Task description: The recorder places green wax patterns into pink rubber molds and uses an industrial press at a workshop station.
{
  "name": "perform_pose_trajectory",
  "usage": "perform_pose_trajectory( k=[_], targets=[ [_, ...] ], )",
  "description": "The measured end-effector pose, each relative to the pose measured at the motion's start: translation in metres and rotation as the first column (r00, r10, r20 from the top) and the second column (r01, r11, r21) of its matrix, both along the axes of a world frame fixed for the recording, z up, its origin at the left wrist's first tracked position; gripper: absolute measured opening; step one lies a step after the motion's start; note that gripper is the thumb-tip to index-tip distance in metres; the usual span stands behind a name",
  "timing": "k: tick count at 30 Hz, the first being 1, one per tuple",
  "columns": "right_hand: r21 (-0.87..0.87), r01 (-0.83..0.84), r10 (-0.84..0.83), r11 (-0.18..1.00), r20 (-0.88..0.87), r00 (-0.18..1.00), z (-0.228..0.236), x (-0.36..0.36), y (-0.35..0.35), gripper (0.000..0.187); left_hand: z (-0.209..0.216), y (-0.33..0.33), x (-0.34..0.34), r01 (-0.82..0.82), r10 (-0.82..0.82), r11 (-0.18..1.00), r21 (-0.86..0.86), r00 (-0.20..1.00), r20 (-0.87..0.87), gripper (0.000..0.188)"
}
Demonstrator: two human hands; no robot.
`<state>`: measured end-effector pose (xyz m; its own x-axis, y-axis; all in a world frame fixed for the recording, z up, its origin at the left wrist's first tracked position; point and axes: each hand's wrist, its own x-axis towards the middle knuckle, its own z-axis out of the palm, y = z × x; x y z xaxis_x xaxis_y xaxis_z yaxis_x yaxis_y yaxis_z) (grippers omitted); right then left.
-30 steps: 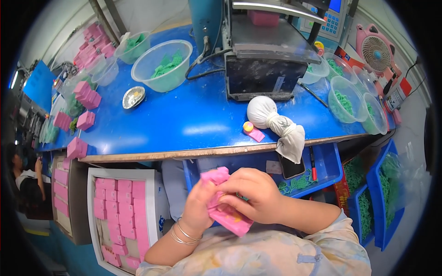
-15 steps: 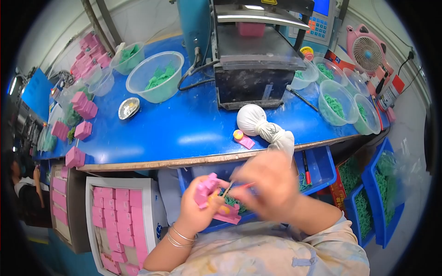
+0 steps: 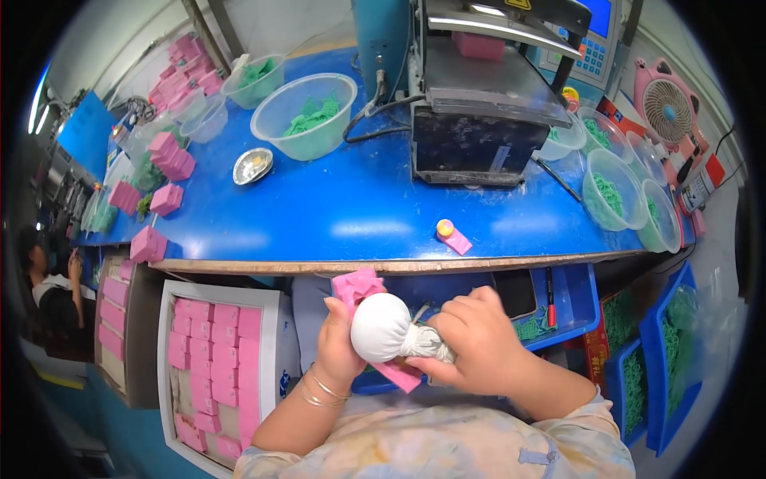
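the left hand (image 3: 340, 343), half curled, holds a pink piece (image 3: 358, 285) near the blue table (image 3: 343, 211); the right hand (image 3: 479, 342) grips the tied neck of a white cloth bundle (image 3: 380, 327), its ball overlapping that piece. a yellow warning triangle (image 3: 519, 4) marks the press (image 3: 485, 136); a red-and-white container (image 3: 698, 190) bears unreadably small print.

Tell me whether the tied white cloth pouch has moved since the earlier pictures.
Yes: the tied white cloth pouch left the blue tabletop, moving nearer and leftward past its front edge, into the right hand.
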<state>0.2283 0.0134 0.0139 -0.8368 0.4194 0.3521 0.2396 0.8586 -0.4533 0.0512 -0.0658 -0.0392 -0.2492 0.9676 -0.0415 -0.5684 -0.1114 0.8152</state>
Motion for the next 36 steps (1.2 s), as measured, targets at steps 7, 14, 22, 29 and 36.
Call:
perform_pose_trajectory(
  k=[7,14,22,29,36],
  targets=[
    [-0.229,-0.025,-0.033,0.973,-0.247,0.968,0.010,0.017,0.009,0.028,-0.009,-0.011,-0.005,0.258,-0.268,0.945,0.204,0.963,0.025,0.075],
    [-0.150,0.322,-0.353,0.935,-0.312,0.882,-0.004,0.033,0.025,0.026,0.007,-0.007,0.001,0.094,-0.088,0.995,0.027,0.983,-0.163,0.088],
    [0.518,0.727,-0.671,0.451,-0.340,0.659,-0.002,0.039,0.077,0.035,-0.004,-0.008,-0.011,0.320,-0.319,0.947,-0.027,0.947,0.024,0.054],
    [0.232,0.439,-0.439,0.868,-0.057,0.897,-0.007,-0.009,0.060,0.023,0.013,-0.007,0.005,0.274,-0.309,0.944,-0.182,0.930,-0.200,0.043],
    [-0.025,0.243,-0.242,0.970,-0.246,0.939,-0.018,-0.012,0.057,0.013,0.016,-0.006,0.004,-0.031,0.144,0.990,0.141,0.170,-0.975,0.043]
  ],
)
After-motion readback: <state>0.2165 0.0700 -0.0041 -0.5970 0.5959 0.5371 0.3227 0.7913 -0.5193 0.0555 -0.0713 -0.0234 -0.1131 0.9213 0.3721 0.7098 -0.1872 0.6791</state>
